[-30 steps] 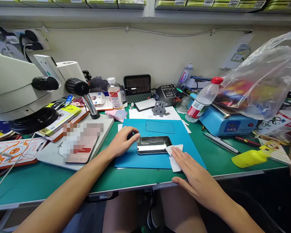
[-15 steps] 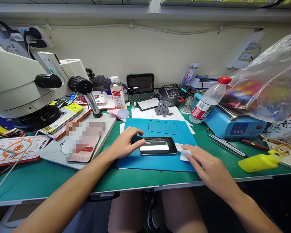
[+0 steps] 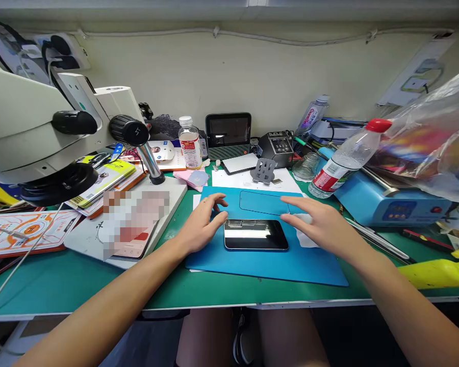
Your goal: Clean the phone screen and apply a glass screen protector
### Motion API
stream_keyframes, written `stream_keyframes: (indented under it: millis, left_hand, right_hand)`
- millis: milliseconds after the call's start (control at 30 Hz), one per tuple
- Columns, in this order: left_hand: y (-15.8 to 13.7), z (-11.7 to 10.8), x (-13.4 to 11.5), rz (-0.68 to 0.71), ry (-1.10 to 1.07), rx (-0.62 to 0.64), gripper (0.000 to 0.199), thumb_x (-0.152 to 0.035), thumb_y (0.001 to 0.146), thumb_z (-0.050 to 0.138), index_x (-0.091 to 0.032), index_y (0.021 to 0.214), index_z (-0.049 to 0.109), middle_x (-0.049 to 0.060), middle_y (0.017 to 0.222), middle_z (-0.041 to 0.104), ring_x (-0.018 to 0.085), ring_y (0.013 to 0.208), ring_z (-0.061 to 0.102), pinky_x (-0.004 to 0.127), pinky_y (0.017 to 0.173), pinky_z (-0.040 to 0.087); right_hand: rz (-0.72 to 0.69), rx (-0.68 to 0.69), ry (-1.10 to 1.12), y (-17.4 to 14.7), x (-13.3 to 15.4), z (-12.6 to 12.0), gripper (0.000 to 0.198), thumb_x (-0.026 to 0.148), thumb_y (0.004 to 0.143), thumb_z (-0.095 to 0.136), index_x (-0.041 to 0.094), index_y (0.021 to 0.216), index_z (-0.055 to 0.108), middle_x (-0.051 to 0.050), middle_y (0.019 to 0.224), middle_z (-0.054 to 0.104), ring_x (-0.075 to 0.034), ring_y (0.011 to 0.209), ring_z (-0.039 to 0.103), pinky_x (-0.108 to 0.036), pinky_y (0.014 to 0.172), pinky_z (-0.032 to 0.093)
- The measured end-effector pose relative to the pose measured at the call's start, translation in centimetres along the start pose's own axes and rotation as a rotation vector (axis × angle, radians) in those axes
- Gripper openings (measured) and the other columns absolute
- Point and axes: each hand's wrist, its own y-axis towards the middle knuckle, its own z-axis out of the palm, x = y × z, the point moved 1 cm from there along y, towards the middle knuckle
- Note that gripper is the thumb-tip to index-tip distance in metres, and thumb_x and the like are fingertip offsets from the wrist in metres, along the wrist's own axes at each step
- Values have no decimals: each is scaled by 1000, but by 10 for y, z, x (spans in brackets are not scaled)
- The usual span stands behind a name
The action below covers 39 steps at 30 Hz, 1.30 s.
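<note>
A smartphone [image 3: 256, 239] with a glossy black screen lies flat on a blue mat [image 3: 268, 267]. My left hand [image 3: 201, 224] is at its left end, fingers curved and apart, the thumb near its upper left corner. Behind the phone is a clear screen protector [image 3: 263, 202] with a thin dark outline. My right hand [image 3: 321, 224] has thumb and forefinger spread at the protector's right end; whether they touch it I cannot tell. A white tissue [image 3: 307, 238] lies on the mat, partly hidden under that hand.
A microscope [image 3: 42, 132] stands on the left, with another phone [image 3: 137, 239] on its base. A red-capped bottle [image 3: 338, 165] leans by a blue machine [image 3: 390, 201] on the right. Tweezers [image 3: 378, 239] and a yellow bottle [image 3: 439, 273] lie near my right forearm.
My right hand has let go of the tissue and moved up towards the screen protector, fingers spreading. My left hand stays beside the phone. The camera view has shifted slightly.
</note>
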Motion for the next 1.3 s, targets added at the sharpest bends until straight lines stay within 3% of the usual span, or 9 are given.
stream_keyframes:
  millis: [167,300,533,667,800,1067,1200,1300]
  left_hand:
    - [1,0,0,-26,14,-54,34,-40,100,45,-22,130,50,9,127,64,24,109,58,42,99,45]
    - [2,0,-1,-32,40,-59,35,-42,101,47,-23,130,51,9,127,63,23,110,58,42,100,45]
    - [0,-2,-5,-30,132,-44,36,-47,101,46,-24,129,54,9,126,64,24,110,59,41,98,47]
    - [7,-2,-25,-8,239,-27,49,-54,99,49,-24,138,49,11,138,59,28,119,58,46,103,47]
    - [25,12,-48,121,437,-9,67,-61,93,56,-21,146,42,15,144,56,34,130,54,52,108,45]
    - [40,44,-48,302,592,-168,75,-50,95,57,-13,155,28,20,146,54,34,134,53,50,108,48]
    - [34,49,-47,297,571,-128,69,-44,98,53,-13,154,30,19,147,54,33,131,55,48,107,50]
    - [33,52,-49,256,558,-101,65,-47,99,52,-13,152,36,18,149,53,34,135,52,49,110,47]
  right_hand:
    - [-119,265,-39,73,12,14,77,53,86,65,17,152,47,-14,148,58,-35,132,57,-49,107,49]
    - [-150,293,-34,84,8,27,79,53,85,66,19,153,46,-14,142,62,-35,128,58,-47,101,51]
    - [-153,141,82,73,8,20,70,53,89,61,17,148,51,-15,131,67,-34,118,63,-48,98,51]
    - [-65,-26,535,67,15,14,73,52,84,69,18,146,52,-13,126,68,-29,113,65,-47,99,53]
    - [19,-92,905,64,22,19,82,54,77,75,17,146,51,-11,121,65,-25,109,64,-45,95,55]
    - [142,-151,817,65,26,30,69,56,81,70,16,136,60,-10,117,60,-25,104,63,-46,99,52]
    - [234,-149,766,65,26,35,67,61,80,72,17,131,65,-13,123,58,-28,104,63,-46,94,56]
    - [253,-112,834,65,30,41,67,64,80,71,18,128,67,-15,126,57,-28,104,64,-42,81,62]
